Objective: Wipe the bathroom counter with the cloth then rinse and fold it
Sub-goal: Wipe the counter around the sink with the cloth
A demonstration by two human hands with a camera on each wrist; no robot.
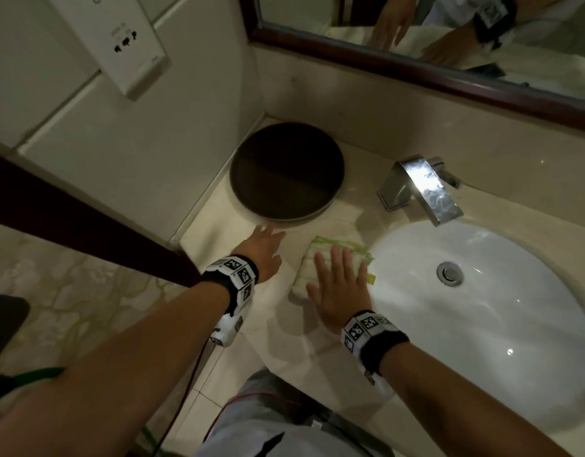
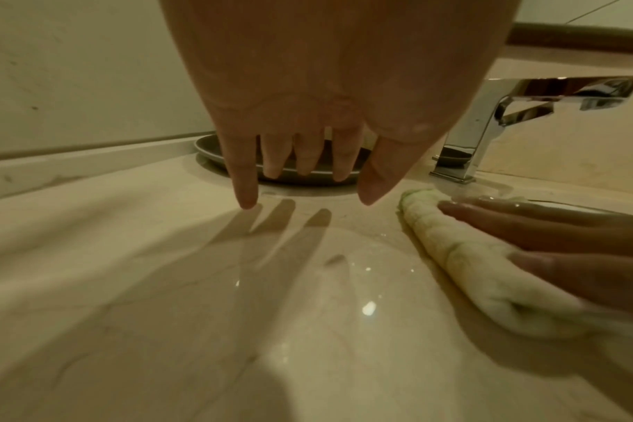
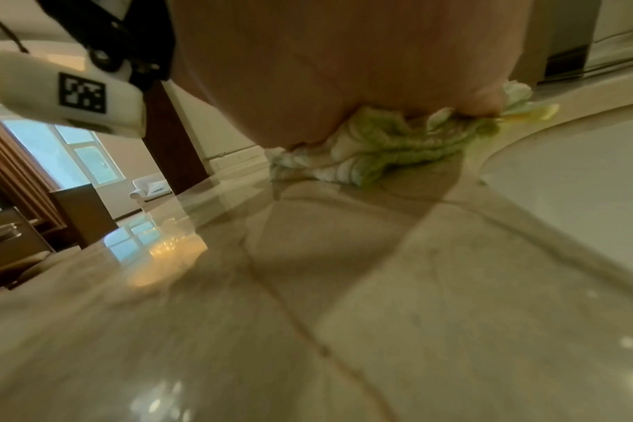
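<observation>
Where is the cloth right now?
In the head view the cloth lies folded on the counter, under the flat right hand, just left of the sink and in front of the dark plate.

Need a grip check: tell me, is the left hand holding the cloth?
No, the left hand hovers open beside the cloth; only the right hand presses it.

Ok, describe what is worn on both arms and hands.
Both forearms are bare, no sleeves or gloves. Each wrist carries a black band topped with white blocks printed with black-and-white square markers. The left wrist's unit also has a white box hanging beneath it, with a thin dark cable trailing down. The left hand and right hand show no rings.
</observation>
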